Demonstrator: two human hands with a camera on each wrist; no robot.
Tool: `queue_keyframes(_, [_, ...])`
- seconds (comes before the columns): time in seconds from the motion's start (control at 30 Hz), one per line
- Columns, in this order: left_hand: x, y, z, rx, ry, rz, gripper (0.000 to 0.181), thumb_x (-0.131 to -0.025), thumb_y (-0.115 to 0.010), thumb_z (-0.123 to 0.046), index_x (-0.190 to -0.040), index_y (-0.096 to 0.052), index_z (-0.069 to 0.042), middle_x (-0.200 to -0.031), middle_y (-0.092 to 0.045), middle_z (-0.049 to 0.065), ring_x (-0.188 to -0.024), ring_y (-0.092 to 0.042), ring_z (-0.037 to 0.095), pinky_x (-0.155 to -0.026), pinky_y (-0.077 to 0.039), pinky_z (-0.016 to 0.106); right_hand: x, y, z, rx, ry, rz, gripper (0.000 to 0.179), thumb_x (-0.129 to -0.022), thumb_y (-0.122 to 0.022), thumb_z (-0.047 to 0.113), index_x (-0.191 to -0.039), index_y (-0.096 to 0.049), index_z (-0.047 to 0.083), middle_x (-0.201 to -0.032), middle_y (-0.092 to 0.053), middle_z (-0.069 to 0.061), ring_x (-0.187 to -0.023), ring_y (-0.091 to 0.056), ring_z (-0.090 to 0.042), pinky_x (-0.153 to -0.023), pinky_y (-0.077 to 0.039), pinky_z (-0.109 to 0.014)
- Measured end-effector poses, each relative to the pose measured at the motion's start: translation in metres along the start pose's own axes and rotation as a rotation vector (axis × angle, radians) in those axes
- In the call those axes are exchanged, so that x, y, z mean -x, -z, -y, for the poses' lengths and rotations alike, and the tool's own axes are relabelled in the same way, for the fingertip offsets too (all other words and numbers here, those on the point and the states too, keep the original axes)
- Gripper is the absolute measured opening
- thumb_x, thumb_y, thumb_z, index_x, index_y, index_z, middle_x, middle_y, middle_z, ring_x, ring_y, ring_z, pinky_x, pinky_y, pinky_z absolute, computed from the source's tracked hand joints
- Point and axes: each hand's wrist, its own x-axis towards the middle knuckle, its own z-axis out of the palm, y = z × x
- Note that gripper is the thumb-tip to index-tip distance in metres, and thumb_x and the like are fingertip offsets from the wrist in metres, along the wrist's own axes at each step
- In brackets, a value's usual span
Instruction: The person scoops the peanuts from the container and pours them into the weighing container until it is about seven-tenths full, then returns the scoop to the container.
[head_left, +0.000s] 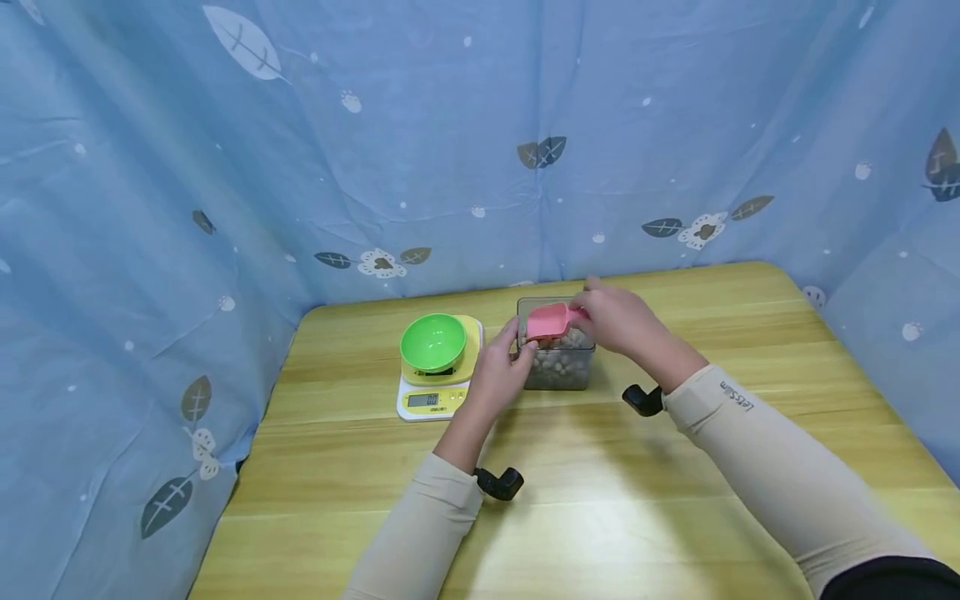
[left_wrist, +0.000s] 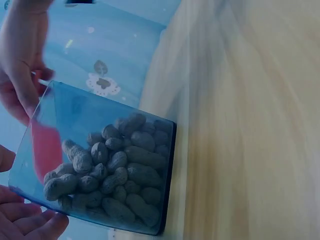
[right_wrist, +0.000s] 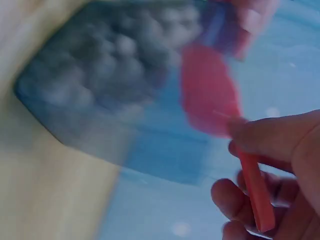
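Note:
My right hand (head_left: 617, 317) pinches the handle of a pink scoop (head_left: 549, 321), thumb on one side and fingers curled round the other. The scoop's bowl sits inside the mouth of a clear grey plastic container (left_wrist: 75, 102), close to the peanuts. Unshelled peanuts (left_wrist: 117, 170) fill the container's lower part. At its left rim my left hand (head_left: 501, 371) holds the container, with fingers (left_wrist: 30, 220) along the outer wall and the thumb by the opening. In the right wrist view the scoop handle (right_wrist: 257, 192) shows clearly, while the peanuts behind are blurred.
Left of the container stands a yellow and white kitchen scale (head_left: 457, 398), its display reading 0.0. A green bowl (head_left: 433, 342) sits on it. The wooden table (head_left: 600, 500) ends at the back against a blue patterned curtain (head_left: 450, 150).

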Motion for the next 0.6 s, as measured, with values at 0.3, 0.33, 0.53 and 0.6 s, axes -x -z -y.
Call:
queue_keyframes(0.3, [0.000,-0.013,-0.003,0.119,-0.004,0.033,0.055,-0.095,-0.054,-0.032,-0.146,-0.037,-0.018,-0.150,-0.036,-0.001,-0.112,-0.061,0.023,-0.089,-0.052,0.028,0.002,0.012,0.001,0.405,0.212,0.032,0.020,-0.070,-0.073,-0.005,-0.079,-0.071,0.013,-0.077,-0.064,-0.005,-0.069,-0.059,-0.024,-0.056,-0.051,-0.038])
queue_keyframes(0.33, [0.000,-0.013,-0.004,0.126,-0.005,0.036,0.055,-0.095,-0.054,-0.033,-0.146,-0.038,-0.018,-0.150,-0.036,-0.001,-0.113,-0.060,0.023,-0.089,-0.052,0.027,0.001,0.008,-0.001,0.434,0.224,0.049,0.017,-0.071,-0.074,-0.002,-0.080,-0.071,0.012,-0.078,-0.065,-0.006,-0.070,-0.060,-0.024,-0.057,-0.050,-0.038])
queue_keyframes(0.53, [0.000,-0.015,-0.007,0.125,0.009,0.047,0.057,-0.094,-0.054,-0.039,-0.146,-0.037,-0.022,-0.150,-0.034,-0.004,-0.120,-0.055,0.019,-0.089,-0.052,0.024,-0.002,-0.006,-0.015,0.490,0.304,0.005,0.014,-0.072,-0.076,0.000,-0.082,-0.070,0.008,-0.077,-0.066,-0.006,-0.070,-0.059,-0.024,-0.055,-0.049,-0.037])
queue_keyframes(0.6, [0.000,-0.015,-0.007,0.126,0.018,0.046,0.057,-0.095,-0.053,-0.040,-0.146,-0.036,-0.023,-0.150,-0.034,-0.005,-0.123,-0.052,0.017,-0.091,-0.051,0.025,-0.002,-0.005,-0.018,0.476,0.338,0.002,0.016,-0.071,-0.075,-0.004,-0.081,-0.070,0.008,-0.076,-0.065,-0.005,-0.068,-0.059,-0.023,-0.054,-0.048,-0.036])
